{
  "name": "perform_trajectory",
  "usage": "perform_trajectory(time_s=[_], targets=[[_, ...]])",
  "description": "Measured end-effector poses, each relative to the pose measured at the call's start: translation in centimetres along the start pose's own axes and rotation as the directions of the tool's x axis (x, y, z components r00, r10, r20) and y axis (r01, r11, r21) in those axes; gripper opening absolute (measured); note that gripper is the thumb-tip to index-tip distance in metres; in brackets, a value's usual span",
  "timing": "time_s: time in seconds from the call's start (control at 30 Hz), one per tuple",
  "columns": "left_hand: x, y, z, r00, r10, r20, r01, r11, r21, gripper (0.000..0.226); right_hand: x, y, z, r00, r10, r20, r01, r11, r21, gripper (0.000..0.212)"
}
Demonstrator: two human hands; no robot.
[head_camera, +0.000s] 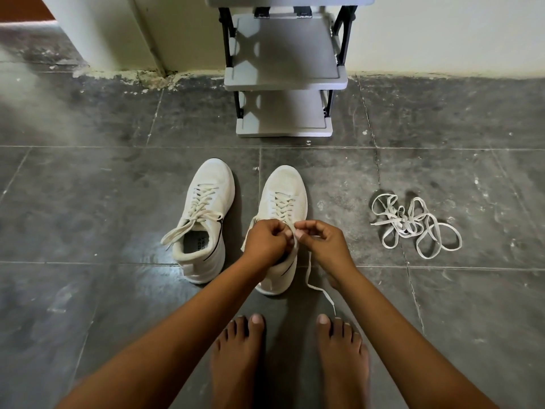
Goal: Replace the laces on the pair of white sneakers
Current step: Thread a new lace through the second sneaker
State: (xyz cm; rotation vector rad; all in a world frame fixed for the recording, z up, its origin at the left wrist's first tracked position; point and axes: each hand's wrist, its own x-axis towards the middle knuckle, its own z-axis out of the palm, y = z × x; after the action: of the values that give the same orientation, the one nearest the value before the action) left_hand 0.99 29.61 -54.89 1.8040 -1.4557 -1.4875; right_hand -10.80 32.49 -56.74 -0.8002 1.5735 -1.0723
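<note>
Floor (88, 202) of dark tile, grey shoe rack (284, 48) against far wall. Bare feet (236, 349) at near edge. Two white sneakers side by side, toes toward rack: left sneaker (206, 187) laced, ends loose over collar, apart from hands; right sneaker (284, 184) directly under both hands. Left hand (265, 240) and right hand (321, 240) meet over its top eyelets, fingers curled, each pinching lace (308, 267). One end trails to floor. Spare laces (413, 225) tangled, well right of sneakers.

White sneakers (206, 219) with off-white laces (203, 202), white loose laces (413, 225), dark grey tiled floor (88, 187), grey rack (284, 72).
</note>
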Motion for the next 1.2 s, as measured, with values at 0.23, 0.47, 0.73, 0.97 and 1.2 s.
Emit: perform_trajectory(time_s=[0.23, 0.47, 0.73, 0.97, 1.2], targets=[[0.4, 0.3, 0.8, 0.99, 0.035, -0.136, -0.02, 0.994, 0.109, 0.012, 0.1, -0.8, -0.3, 0.998, 0.053, 0.037, -0.053, 0.999, 0.004, 0.02], [0.2, 1.0, 0.7, 0.995, 0.017, -0.099, 0.0, 0.986, 0.165, 0.014, -0.2, -0.6, -0.3, 0.997, 0.072, 0.043, -0.076, 0.992, 0.101, 0.017], [0.1, 0.1, 0.5, 0.998, -0.062, -0.002, 0.061, 0.991, -0.119, 0.023, -0.1, 0.3, -0.2, 0.999, -0.044, -0.031, 0.042, 0.997, -0.066, 0.014], [0.1, -0.1, 0.3, 0.997, 0.032, -0.075, -0.02, 0.988, 0.156, 0.013, 0.0, 0.4, -0.2, 0.998, -0.061, -0.027, 0.057, 0.99, -0.13, 0.012], [0.4, -0.4, -0.1, 0.98, 0.198, -0.038, -0.157, 0.87, 0.468, 0.006, 0.0, 0.6, -0.1, 0.997, -0.074, -0.02, 0.071, 0.988, -0.134, 0.014]])
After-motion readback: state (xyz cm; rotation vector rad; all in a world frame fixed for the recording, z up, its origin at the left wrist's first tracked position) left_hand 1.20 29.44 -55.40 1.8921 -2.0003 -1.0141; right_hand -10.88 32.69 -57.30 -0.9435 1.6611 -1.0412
